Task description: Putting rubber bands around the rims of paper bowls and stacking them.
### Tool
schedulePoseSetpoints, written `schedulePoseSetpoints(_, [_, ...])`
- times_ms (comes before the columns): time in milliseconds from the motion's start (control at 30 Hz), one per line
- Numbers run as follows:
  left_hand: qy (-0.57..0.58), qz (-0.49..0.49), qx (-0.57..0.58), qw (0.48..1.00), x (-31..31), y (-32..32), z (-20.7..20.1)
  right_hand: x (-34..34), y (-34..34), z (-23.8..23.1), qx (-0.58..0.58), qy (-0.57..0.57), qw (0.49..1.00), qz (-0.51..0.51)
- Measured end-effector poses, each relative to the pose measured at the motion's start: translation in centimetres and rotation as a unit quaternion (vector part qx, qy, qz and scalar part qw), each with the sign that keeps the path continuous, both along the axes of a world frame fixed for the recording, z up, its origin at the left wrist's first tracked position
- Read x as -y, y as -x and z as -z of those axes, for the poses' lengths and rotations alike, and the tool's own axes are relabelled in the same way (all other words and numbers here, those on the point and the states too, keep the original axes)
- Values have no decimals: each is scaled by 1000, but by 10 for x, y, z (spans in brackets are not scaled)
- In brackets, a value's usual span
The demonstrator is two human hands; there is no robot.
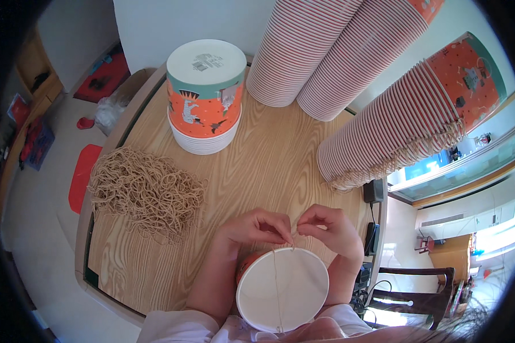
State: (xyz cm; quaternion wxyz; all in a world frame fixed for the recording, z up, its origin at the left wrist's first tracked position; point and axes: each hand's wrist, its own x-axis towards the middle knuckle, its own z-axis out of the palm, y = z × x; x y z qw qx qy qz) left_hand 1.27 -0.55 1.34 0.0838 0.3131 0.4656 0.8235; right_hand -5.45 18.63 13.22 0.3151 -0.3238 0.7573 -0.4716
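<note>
Presently, in the head view, tub: an open tub [254,288] sits between the person's forearms at the near edge of the surface [257,171], white mouth up; its support is hidden.
Cord: a thin cord [276,280] spans the mouth from far rim to near.
Left hand: the left hand [261,227] is drawn to a pinch at the far rim, apparently on the cord's end.
Right hand: the right hand [335,228] has thumb and finger nearly meeting beside it; whether cord lies between them cannot be told.
Slip risk: a loose pinch could let the short end escape; no hand grips the wall, so the tub might roll or tip.
Rim risk: a hard tug could tear or bend the rim.
Cord pile: a tangled heap [146,191] lies left; strands could snag when one is drawn.
Stacks: upturned tubs [203,114] and two tall stacks [303,51] [363,57] stand beyond; a third stack [383,120] with cord loops [406,154] limits rightward reach.
Right edge: a black adapter [373,191] sits near the right elbow's side.
</note>
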Motion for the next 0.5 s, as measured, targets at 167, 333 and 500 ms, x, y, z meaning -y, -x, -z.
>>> schedulePoseSetpoints(167, [-63,-11,113,992,-3,1,-1,-7,0,-7,-36,-10,999,23])
schedulePoseSetpoints(333, [-102,-26,59,993,-4,4,2,2,-7,-11,-112,-42,992,41])
schedulePoseSetpoints(500, [-36,-54,13,998,-6,6,4,8,-13,-8,-195,-92,974,68])
